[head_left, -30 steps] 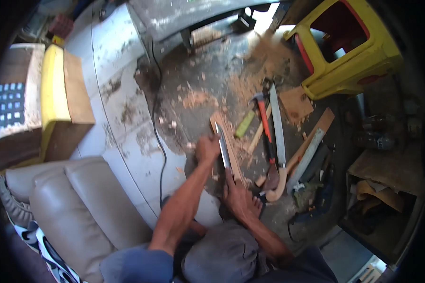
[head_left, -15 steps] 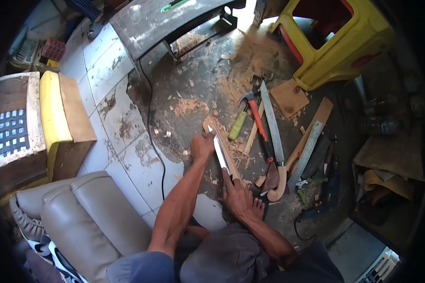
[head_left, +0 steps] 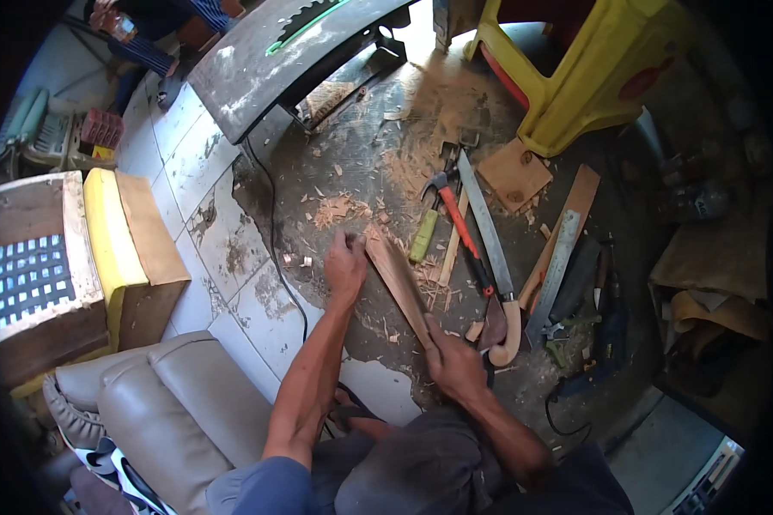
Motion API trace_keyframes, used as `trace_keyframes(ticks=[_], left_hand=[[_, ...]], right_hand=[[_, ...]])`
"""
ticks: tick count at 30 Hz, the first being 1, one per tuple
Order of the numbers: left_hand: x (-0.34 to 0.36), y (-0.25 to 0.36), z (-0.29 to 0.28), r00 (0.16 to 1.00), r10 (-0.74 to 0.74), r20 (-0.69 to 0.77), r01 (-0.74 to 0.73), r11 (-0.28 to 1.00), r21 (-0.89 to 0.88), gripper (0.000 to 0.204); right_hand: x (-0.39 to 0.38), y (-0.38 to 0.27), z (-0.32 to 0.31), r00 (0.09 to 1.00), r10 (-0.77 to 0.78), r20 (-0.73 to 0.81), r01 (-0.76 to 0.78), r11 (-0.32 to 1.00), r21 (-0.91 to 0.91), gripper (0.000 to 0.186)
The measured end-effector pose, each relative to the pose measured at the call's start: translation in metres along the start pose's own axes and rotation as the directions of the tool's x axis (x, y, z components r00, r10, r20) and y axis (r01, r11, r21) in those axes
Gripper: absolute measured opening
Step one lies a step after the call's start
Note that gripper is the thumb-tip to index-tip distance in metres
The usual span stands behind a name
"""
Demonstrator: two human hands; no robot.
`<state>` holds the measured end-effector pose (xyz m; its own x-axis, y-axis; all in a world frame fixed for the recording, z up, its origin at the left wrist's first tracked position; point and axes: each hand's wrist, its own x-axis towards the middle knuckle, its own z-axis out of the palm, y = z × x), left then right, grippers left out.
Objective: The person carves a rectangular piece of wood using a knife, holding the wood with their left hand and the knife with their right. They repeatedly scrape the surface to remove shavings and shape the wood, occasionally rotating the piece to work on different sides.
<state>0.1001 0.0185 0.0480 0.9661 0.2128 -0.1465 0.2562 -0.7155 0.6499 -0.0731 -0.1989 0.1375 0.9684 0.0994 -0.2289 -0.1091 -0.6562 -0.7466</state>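
Observation:
A long wooden strip slants over the dark floor in front of my knees, its far end up and to the left. My right hand is closed at the strip's near end, index finger pointing along it. It gripped a knife's handle a moment earlier; the bright blade no longer stands out against the wood, perhaps turned edge-on. Beside the far end, my left hand has its fingers curled together, touching or close to the strip's edge. What those fingers pinch is too small to make out.
Right of the strip lie a claw hammer, a green-handled tool, a handsaw, a metal ruler and a power drill. Wood shavings litter the floor. A yellow stool, saw table, black cable and armchair surround it.
The bright knife blade that lay along the strip no longer shows, and more of the wood is visible. Both hands have shifted slightly. The view has swung, revealing more of a seated person at upper left.

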Motion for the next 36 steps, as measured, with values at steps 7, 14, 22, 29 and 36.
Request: trace_keyframes(ticks=[7,14,22,29,36], left_hand=[[0.015,0.000,0.002,0.942,0.332,0.057,-0.336,0.938,0.080,0.024],[0.049,-0.013,0.005,0.970,0.030,-0.243,0.009,0.987,0.158,0.022],[0.037,-0.024,0.015,0.994,0.089,-0.057,-0.083,0.991,0.105,0.029],[0.013,-0.009,0.060,0.931,-0.025,-0.365,0.025,1.000,-0.003,0.043],[0.028,-0.042,0.025,0.968,-0.216,0.124,0.248,0.888,-0.388,0.036]], right_hand=[[-0.024,0.025,-0.072,0.979,0.085,-0.187,-0.056,0.986,0.155,0.049],[-0.024,0.058,-0.119,0.924,0.186,-0.333,-0.141,0.978,0.153,0.047],[-0.033,0.087,-0.116,0.895,0.306,-0.325,-0.252,0.947,0.199,0.047],[-0.049,0.109,-0.154,0.700,0.339,-0.629,-0.407,0.913,0.039,0.047],[-0.074,0.182,-0.186,0.538,0.438,-0.720,-0.703,0.704,-0.097,0.050]])
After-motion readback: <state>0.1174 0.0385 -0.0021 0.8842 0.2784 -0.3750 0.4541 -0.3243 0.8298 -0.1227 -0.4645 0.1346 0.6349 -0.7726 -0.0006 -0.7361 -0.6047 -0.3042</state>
